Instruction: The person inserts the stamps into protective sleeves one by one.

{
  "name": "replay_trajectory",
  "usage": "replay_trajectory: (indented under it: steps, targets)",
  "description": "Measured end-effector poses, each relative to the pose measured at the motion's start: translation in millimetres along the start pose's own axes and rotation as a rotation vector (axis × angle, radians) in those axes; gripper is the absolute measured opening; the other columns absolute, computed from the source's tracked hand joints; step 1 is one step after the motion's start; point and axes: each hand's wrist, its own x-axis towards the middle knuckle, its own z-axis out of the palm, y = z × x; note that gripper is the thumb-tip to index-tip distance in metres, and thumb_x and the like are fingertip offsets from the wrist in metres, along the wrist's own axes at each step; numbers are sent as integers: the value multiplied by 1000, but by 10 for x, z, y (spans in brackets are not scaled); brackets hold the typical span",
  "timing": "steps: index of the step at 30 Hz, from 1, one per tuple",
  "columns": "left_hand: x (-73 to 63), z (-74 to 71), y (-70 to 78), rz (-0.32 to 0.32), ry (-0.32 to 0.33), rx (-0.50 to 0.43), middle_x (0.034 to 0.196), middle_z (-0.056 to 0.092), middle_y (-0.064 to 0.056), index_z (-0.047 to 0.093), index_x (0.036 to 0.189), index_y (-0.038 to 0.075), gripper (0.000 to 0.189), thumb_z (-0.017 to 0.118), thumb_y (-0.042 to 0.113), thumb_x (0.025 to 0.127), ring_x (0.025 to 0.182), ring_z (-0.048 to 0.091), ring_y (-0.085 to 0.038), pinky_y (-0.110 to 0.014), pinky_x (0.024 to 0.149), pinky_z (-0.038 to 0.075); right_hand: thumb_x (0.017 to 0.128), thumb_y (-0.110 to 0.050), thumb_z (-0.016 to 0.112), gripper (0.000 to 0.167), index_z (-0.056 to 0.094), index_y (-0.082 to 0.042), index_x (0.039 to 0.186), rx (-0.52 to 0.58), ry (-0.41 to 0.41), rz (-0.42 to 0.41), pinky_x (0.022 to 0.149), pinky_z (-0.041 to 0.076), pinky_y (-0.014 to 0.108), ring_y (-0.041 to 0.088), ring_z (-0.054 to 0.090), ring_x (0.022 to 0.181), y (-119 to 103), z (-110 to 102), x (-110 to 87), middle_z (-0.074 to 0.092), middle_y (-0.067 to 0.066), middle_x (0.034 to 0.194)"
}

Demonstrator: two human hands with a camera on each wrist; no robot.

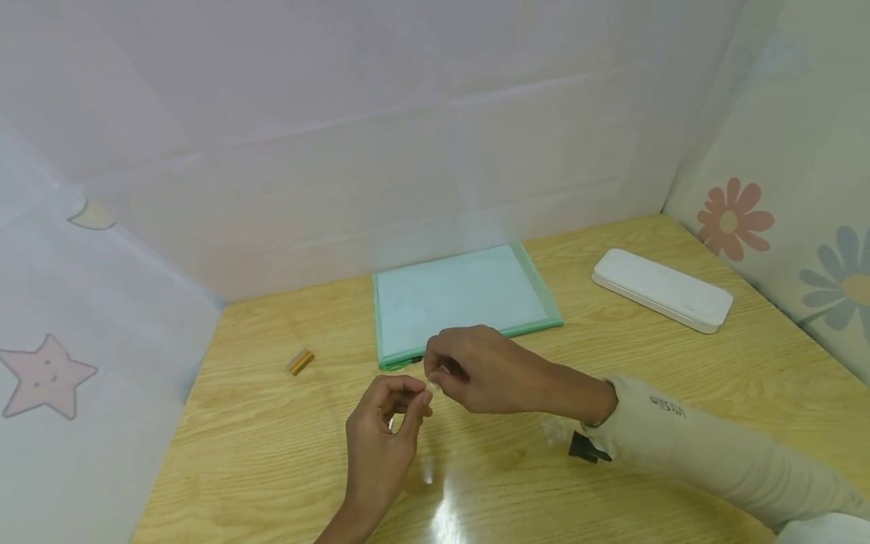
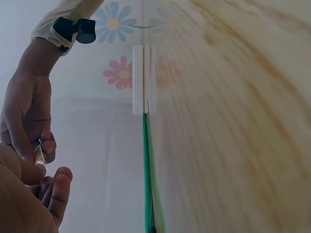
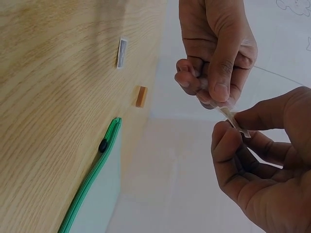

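Over the front middle of the table, my two hands meet fingertip to fingertip at a small, thin, pale strip (image 3: 234, 122). My left hand (image 1: 384, 438) pinches one end of it between thumb and fingers. From the other side my right hand (image 1: 492, 372) pinches the strip with thumb and forefinger, the other fingers curled. The strip appears whitish and partly see-through in the left wrist view, between the fingertips; what kind of thing it is, I cannot tell. Behind the hands lies a flat green-edged zip folder (image 1: 462, 298).
A white lidded case (image 1: 662, 289) lies at the back right. Left of the folder sits a small orange-brown block (image 1: 301, 362). A small grey rectangle with a white border (image 3: 122, 52) lies on the wooden table (image 1: 251, 453). Cloth walls (image 1: 340, 189) stand behind and beside the table.
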Motion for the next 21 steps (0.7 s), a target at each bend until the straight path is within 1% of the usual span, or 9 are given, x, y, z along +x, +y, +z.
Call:
replay_trajectory:
  steps: [5, 10, 12, 14, 17, 21]
  targets:
    - [-1, 0, -5, -4, 0, -5, 96, 67, -7, 63, 108, 9, 18, 71, 4, 93, 73, 69, -20, -27, 68, 58, 96, -7, 63, 10, 65, -14, 89, -11, 11, -21, 54, 44, 19, 1, 45, 60, 1, 10, 0, 53, -11, 77]
    - [2, -1, -5, -1, -4, -2, 96, 67, -5, 63, 108, 10, 17, 72, 6, 93, 73, 69, -19, -27, 68, 58, 96, -7, 62, 11, 65, -15, 89, -20, 16, -34, 56, 45, 19, 0, 46, 62, -2, 8, 2, 54, -11, 79]
    - [2, -1, -4, 1, -6, -6, 96, 67, -4, 63, 108, 9, 17, 71, 6, 94, 73, 69, -20, -28, 67, 58, 97, -10, 63, 9, 67, -16, 93, -15, 4, -25, 57, 46, 19, 0, 47, 63, -2, -1, 2, 55, -12, 80]
    - [3, -3, -3, -4, -8, -14, 95, 67, -5, 63, 108, 9, 17, 71, 6, 94, 73, 69, -20, -28, 67, 58, 99, -14, 64, 4, 68, -15, 100, 0, -10, -5, 59, 48, 19, 0, 49, 64, -3, -19, 0, 56, -12, 82]
    - [1, -5, -4, -20, -12, -33, 95, 68, -7, 63, 108, 9, 16, 71, 6, 94, 73, 69, -21, -29, 67, 58, 100, -19, 65, 8, 66, -15, 107, 29, -7, 30, 61, 51, 21, 2, 54, 68, -2, -56, -10, 58, -12, 85]
    - [0, -3, 2, -61, -8, -71, 93, 69, -4, 64, 107, 8, 15, 71, 9, 94, 73, 70, -22, -30, 66, 58, 100, -19, 66, 5, 64, -15, 102, 58, 18, 46, 63, 52, 21, 3, 56, 71, 8, -64, -23, 59, -11, 87]
